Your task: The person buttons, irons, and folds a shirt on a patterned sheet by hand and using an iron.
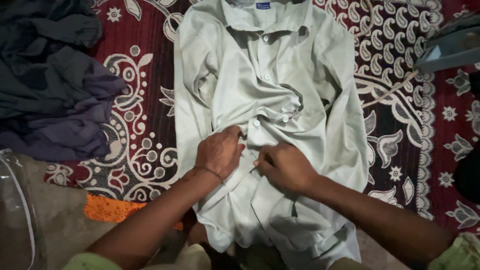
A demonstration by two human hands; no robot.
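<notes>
Nearest us, our left hand [220, 152] and right hand [285, 167] pinch the pale shirt's [280, 80] placket, fingers grasping cloth; we judge 1 button needs fastening.

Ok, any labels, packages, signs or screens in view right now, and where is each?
Small blue rectangular woven neck label: inside the collar of the pale grey-green button shirt, top centre, with tiny pale lettering.
No packages, signs or screens show.
</notes>
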